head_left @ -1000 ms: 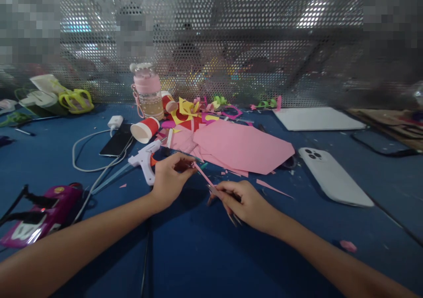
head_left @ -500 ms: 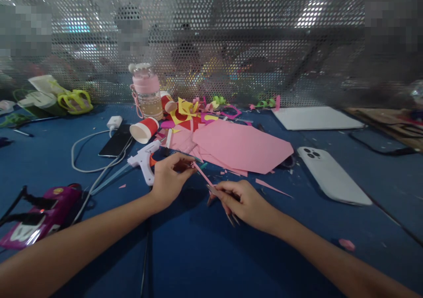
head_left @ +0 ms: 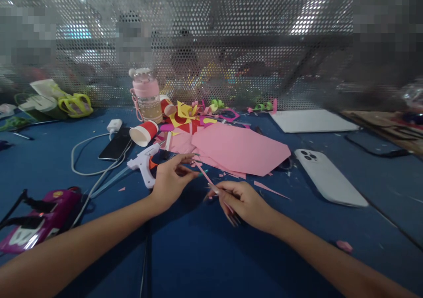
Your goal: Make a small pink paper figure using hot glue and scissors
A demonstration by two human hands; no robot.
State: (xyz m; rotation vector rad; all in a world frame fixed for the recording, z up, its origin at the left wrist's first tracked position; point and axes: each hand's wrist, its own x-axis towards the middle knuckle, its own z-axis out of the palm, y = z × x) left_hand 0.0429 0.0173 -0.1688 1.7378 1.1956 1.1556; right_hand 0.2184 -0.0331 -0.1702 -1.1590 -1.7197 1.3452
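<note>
A narrow pink paper strip (head_left: 205, 173) slants up and to the left from my right hand (head_left: 246, 203), whose thumb and fingers pinch its lower part. My left hand (head_left: 169, 181) is at the strip's upper end, its thumb and forefinger spread apart with the end in the gap between them. Whether a fingertip touches the strip I cannot tell. Just beyond both hands lie large pink paper sheets (head_left: 241, 148), with small pink scraps around them. A white glue gun (head_left: 142, 162) with an orange trigger rests beside my left hand.
A red paper cup (head_left: 150, 130) lies on its side near a pink-lidded bottle (head_left: 145, 95). A black phone (head_left: 115, 145) with a white cable is at left, near a purple toy-like device (head_left: 42, 218). A white phone (head_left: 330, 177) lies right. A perforated metal screen (head_left: 211, 47) stands behind.
My left thumb and forefinger have parted from their pinch at the strip's upper end. The right hand still grips the strip in nearly the same place. The view has tipped slightly.
</note>
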